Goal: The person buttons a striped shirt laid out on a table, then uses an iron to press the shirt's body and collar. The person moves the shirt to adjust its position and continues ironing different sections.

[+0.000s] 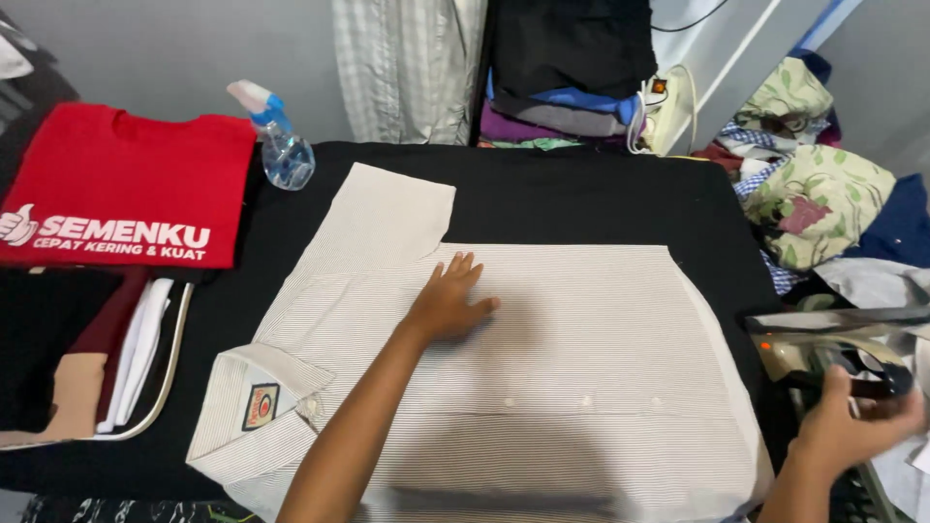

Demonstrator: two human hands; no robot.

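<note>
A pale striped short-sleeved shirt lies spread flat on a black padded surface, collar at the left with a small square badge. My left hand rests palm down on the shirt, fingers spread, near the sleeve seam. My right hand is at the right edge, fingers wrapped on the dark handle of a clothes iron that sits just off the shirt.
A folded red t-shirt and folded clothes lie at the left. A spray bottle stands behind the sleeve. Stacked garments sit at the back, a heap of patterned laundry at the right.
</note>
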